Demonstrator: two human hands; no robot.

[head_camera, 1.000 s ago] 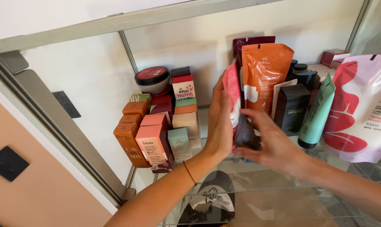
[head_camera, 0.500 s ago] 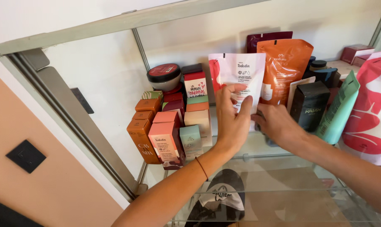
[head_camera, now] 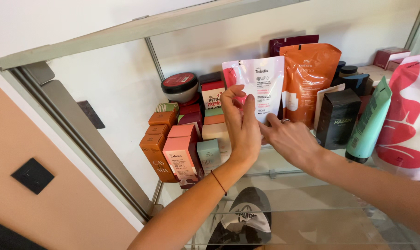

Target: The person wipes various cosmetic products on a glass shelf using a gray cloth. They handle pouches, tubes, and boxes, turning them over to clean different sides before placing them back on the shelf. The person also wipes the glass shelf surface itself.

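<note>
My left hand (head_camera: 241, 125) and right hand (head_camera: 288, 139) are both clamped on the white refill pouch (head_camera: 258, 85), which stands upright (long axis vertical) on the glass shelf (head_camera: 284, 159), straight ahead, between the stacked boxes (head_camera: 182, 143) and the orange pouch (head_camera: 308, 78).
</note>
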